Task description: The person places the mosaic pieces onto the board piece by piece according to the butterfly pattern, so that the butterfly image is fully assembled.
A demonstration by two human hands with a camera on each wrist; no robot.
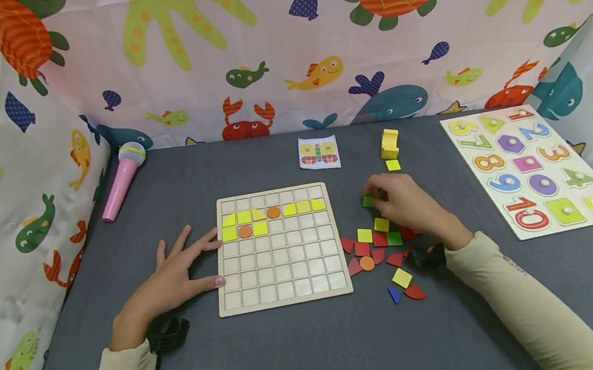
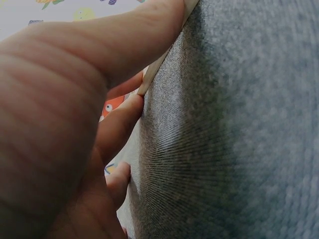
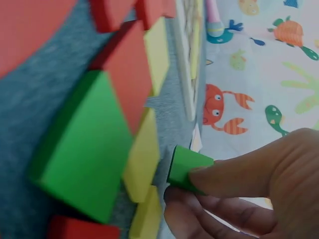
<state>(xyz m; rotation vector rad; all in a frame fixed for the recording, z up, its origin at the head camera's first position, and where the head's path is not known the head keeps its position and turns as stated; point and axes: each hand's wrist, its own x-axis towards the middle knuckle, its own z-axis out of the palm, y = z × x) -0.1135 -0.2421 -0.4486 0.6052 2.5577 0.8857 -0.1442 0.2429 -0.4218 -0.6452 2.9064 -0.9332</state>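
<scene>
A wooden grid board (image 1: 287,291) lies flat mid-table, with yellow pieces and orange discs in its upper rows. My left hand (image 1: 175,278) touches the board's left edge with thumb and fingertips, the fingers spread. In the left wrist view the thumb and fingers meet the board's thin edge. My right hand (image 1: 411,206) pinches a green square tile (image 3: 187,167) between thumb and fingers, right of the board. Beneath and beside that hand lie loose tiles: a second green square (image 1: 394,239), yellow squares (image 1: 364,235), red pieces (image 1: 361,249), an orange disc (image 1: 367,263) and a blue triangle (image 1: 395,295).
Behind the board lies a small butterfly pattern card (image 1: 318,153). A stack of yellow pieces (image 1: 389,143) stands right of it. A number board (image 1: 536,171) lies at the far right, a pink toy microphone (image 1: 123,180) at the far left. Printed curtains hang around the table.
</scene>
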